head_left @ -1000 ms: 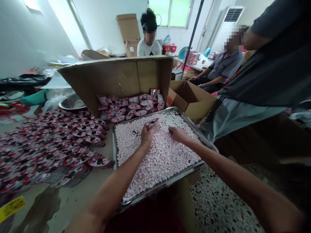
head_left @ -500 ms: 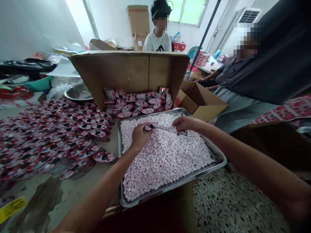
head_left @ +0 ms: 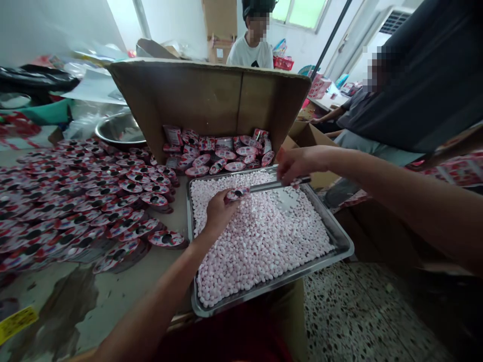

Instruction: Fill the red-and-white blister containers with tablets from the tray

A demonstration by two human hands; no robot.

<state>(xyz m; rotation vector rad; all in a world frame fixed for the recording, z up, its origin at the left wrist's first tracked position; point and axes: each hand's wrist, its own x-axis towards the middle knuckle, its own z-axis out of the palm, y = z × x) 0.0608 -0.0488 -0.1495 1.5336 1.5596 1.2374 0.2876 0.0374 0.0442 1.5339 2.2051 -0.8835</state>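
Left hand (head_left: 220, 215) — grasping small red-and-white oval packet with dark opening (head_left: 237, 194), above white candy pieces (head_left: 260, 241) in rectangular metal tray (head_left: 328, 261). Right hand (head_left: 300, 163) — gripping slim metallic tool (head_left: 267, 186), tip at packet.

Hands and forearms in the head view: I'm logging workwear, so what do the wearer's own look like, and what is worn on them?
Left hand and right hand are bare, five-fingered human hands with no gloves visible. No sleeve, watch, cable or marking can be made out on the left forearm or right forearm. Blur hides finer detail, such as rings.
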